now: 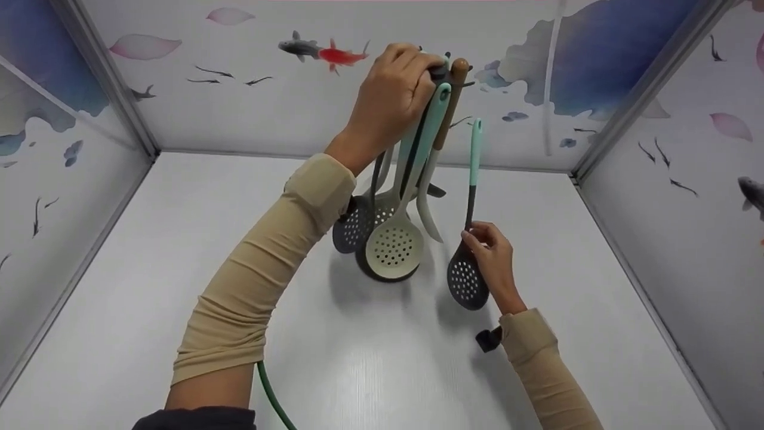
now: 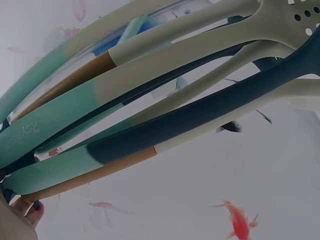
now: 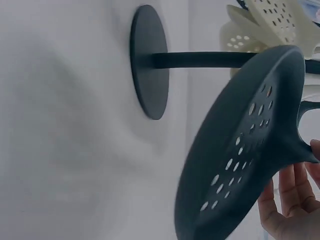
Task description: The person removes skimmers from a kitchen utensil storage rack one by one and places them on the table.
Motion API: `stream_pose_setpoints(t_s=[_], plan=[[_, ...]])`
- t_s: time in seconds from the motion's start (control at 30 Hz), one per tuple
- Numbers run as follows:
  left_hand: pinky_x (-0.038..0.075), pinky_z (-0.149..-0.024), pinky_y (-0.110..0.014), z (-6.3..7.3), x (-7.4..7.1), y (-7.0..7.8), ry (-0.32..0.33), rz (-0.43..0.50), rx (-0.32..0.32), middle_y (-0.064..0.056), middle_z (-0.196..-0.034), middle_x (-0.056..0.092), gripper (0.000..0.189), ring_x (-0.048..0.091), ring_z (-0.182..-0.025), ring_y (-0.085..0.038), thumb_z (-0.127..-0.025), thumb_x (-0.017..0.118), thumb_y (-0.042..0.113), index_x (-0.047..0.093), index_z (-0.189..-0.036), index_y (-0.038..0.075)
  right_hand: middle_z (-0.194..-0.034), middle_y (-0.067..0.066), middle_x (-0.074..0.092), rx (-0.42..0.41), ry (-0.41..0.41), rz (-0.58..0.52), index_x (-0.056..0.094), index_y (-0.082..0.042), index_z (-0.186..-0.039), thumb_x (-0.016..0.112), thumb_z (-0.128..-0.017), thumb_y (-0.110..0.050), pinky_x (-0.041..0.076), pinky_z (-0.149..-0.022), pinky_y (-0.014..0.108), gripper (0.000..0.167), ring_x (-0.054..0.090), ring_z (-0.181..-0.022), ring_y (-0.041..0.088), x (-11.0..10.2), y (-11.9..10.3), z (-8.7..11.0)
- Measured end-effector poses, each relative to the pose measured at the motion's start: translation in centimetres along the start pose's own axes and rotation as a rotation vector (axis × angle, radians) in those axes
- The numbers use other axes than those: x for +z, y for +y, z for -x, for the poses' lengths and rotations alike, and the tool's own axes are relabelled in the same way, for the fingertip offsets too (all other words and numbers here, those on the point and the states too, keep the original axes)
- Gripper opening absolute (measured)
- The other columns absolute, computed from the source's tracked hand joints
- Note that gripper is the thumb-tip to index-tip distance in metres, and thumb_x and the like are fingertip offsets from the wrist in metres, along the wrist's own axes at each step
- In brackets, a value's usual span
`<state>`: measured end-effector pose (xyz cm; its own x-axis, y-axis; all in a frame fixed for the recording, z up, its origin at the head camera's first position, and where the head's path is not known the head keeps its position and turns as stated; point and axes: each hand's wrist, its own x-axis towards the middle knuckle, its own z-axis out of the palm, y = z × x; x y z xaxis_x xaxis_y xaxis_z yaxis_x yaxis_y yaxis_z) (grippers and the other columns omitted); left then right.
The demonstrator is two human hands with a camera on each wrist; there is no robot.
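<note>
My right hand (image 1: pixel 494 254) pinches a dark skimmer (image 1: pixel 465 280) at the neck, just above its holed bowl. The skimmer hangs upright, bowl down, its mint handle (image 1: pixel 476 149) pointing up, to the right of a utensil stand. At the top of that utensil stand (image 1: pixel 440 73), my left hand (image 1: pixel 391 89) grips with fingers curled over it. Several utensils hang around the stand, among them a cream skimmer (image 1: pixel 394 248) in front and a wooden-handled utensil (image 1: pixel 458 77). In the right wrist view, the stand's round dark base (image 3: pixel 150 65) and pole (image 3: pixel 202 60) show behind the held skimmer.
The stand is on a white table (image 1: pixel 358 358) with printed panels (image 1: pixel 239 107) behind and at both sides. A green cable (image 1: pixel 271 391) runs under the left forearm. A small black camera (image 1: pixel 489 339) sits at the right wrist.
</note>
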<state>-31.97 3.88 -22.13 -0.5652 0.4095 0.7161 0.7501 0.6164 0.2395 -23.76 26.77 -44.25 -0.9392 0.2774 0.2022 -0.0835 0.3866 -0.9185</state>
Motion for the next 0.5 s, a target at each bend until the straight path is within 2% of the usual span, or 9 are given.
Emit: stream_pose_setpoints(t_s=[0.2, 0.5], plan=[[0.024, -0.111, -0.023, 0.0, 0.0, 0.0, -0.001, 0.001, -0.001, -0.004, -0.126, 0.057, 0.04, 0.041, -0.125, -0.019, -0.098, 0.029, 0.022, 0.059, -0.123, 0.012, -0.093, 0.008, 0.06, 0.077, 0.015, 0.078, 0.061, -0.007, -0.111, 0.062, -0.088, -0.022, 0.043, -0.072, 0.02, 0.027, 0.054, -0.083, 0.011, 0.4, 3.1, -0.4], [0.021, -0.112, -0.023, 0.1, 0.1, 0.0, 0.0, 0.033, -0.011, -0.003, -0.126, 0.057, 0.041, 0.04, -0.126, -0.018, -0.097, 0.029, 0.02, 0.058, -0.124, 0.012, -0.098, 0.012, 0.058, 0.236, -0.063, 0.191, 0.059, 0.0, -0.115, 0.059, -0.089, -0.02, 0.041, -0.076, 0.027, 0.033, 0.052, -0.087, 0.018, 1.5, 6.2, -0.9]])
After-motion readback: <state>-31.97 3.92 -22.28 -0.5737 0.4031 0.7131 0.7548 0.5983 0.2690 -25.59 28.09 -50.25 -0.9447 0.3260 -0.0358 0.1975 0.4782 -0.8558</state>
